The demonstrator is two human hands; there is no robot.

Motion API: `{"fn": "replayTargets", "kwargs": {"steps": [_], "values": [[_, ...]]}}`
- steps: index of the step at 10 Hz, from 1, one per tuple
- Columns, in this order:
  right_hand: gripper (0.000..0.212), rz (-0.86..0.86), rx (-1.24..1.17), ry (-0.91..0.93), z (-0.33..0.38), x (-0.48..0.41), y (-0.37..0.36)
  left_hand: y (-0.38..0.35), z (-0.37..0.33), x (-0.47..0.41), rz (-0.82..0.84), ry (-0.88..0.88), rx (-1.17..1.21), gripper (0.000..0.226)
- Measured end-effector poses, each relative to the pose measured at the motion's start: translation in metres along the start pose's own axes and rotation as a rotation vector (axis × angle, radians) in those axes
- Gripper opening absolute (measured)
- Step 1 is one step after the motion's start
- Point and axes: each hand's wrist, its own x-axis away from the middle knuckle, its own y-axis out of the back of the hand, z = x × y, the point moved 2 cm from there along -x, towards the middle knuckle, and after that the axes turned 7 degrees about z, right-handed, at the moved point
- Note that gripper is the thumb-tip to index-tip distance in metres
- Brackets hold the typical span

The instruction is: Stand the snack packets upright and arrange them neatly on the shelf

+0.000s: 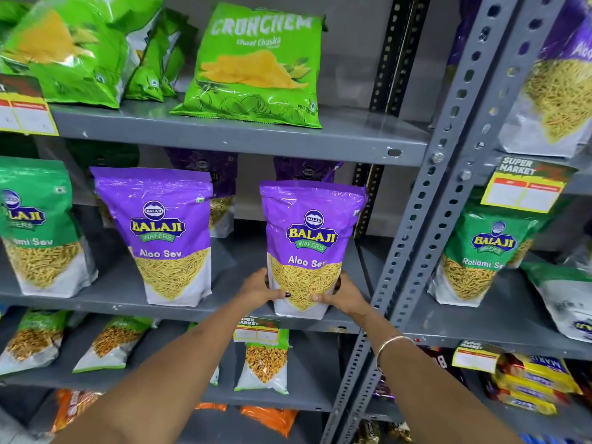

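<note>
A purple Aloo Sev packet (309,238) stands upright at the front right of the middle grey shelf (224,310). My left hand (261,288) grips its lower left side and my right hand (344,294) grips its lower right side. A second purple Aloo Sev packet (160,232) stands upright to its left, apart from it. Two more purple packets (208,174) stand behind, mostly hidden. A green Ratlami Sev packet (35,225) stands at the far left of the same shelf.
Green Crunchem chip bags (256,65) lean on the shelf above. Smaller green packets (264,360) lie on the shelf below. A perforated grey upright post (426,225) stands right of my hands. The neighbouring rack holds green and purple packets (480,254) and price tags (525,184).
</note>
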Motion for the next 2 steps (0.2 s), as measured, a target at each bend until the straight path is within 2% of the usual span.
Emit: {"fn": "replayTargets", "kwargs": {"steps": [1, 2], "values": [[0.079, -0.003, -0.007, -0.003, 0.008, 0.002, 0.005, 0.0, -0.003, 0.003, 0.03, 0.011, 0.012, 0.062], [0.085, -0.091, -0.025, 0.033, 0.017, 0.012, 0.005, 0.002, -0.005, 0.011, -0.034, 0.009, -0.022, 0.067]]}}
